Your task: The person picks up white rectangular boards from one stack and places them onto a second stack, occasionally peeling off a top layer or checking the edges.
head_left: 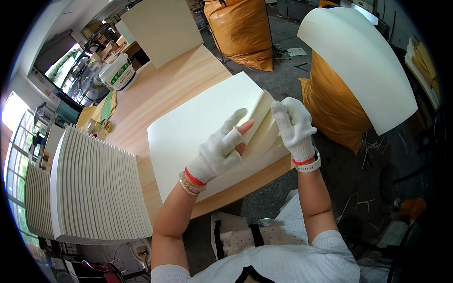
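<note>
Cream sheet stack (198, 127) lies on wooden table (165, 89), near edge. Left hand (219, 151), gloved, flat on stack, fingers spread, gripping nothing. Right hand (295, 127) pinches lifted top-sheet corner (264, 111). Beyond stack: white bucket (117, 71), orange sack (240, 30).

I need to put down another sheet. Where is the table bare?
Bare wood lies between the cream sheet under both hands, the white bucket and the upright board. The left edge is crowded by stacked panels; the near strip is narrow.
</note>
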The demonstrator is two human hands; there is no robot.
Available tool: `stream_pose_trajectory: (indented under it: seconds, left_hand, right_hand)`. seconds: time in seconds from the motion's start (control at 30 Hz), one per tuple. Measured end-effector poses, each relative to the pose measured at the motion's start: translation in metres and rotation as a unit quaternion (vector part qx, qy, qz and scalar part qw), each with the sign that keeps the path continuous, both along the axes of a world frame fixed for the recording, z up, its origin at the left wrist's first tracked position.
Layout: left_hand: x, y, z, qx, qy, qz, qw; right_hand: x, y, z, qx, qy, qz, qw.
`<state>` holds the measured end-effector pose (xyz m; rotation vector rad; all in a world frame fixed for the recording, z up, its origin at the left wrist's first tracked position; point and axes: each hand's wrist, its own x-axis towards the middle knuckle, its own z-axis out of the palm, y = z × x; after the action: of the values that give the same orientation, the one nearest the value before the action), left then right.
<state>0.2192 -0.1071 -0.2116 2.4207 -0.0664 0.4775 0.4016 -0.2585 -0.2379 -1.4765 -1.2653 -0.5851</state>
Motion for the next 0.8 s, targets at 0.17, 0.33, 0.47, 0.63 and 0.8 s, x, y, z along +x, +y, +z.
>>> stream_pose_trajectory:
  seconds: [0.17,0.33,0.47,0.63,0.8]
  left_hand:
    - [0.002,-0.002,0.003,0.029,0.0,-0.008,1.0]
    - [0.004,-0.007,-0.007,0.009,-0.078,0.026,0.997]
    - [0.005,-0.002,-0.009,0.026,-0.081,0.004,0.996]
    - [0.005,0.003,-0.003,0.028,0.002,-0.02,0.999]
    - [0.005,-0.006,-0.005,0.027,-0.065,0.017,0.997]
  right_hand:
    - [-0.003,0.005,-0.001,0.021,0.051,-0.013,0.998]
    - [0.0,0.006,-0.002,0.018,-0.047,-0.047,0.998]
    - [-0.002,0.002,0.001,0.014,0.049,0.014,0.999]
    - [-0.004,0.003,0.001,0.0,0.064,-0.007,0.998]
    - [0.001,0.006,-0.006,0.017,0.003,-0.011,1.0]
